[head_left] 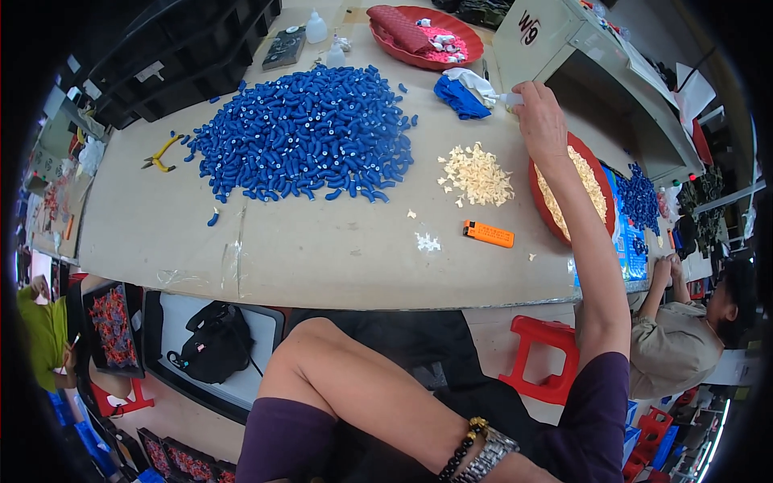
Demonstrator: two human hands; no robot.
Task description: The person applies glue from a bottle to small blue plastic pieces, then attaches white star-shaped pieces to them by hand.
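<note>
My right arm stretches across the table's right side. My right hand [539, 121] is closed, with a small translucent white object [510, 98] at its fingertips; the fingers hide part of it. Just left of it lies a crumpled blue and white cloth [467, 94]. Below the hand is a red bowl [541, 208] filled with small cream-coloured pieces [581, 173], and my forearm passes over it. A loose pile of the same cream pieces [477, 175] lies left of the bowl. My left arm is bent at the lower edge, wearing a watch and beads; its hand is outside the picture.
A large heap of blue curved parts [310, 133] covers the table's middle left. Yellow-handled pliers [163, 153] and an orange lighter [488, 233] lie nearby. Black crates [173, 52], squeeze bottles [316, 28], a red tray [475, 40] and a metal cabinet [555, 40] stand behind. A co-worker [680, 338] sits right.
</note>
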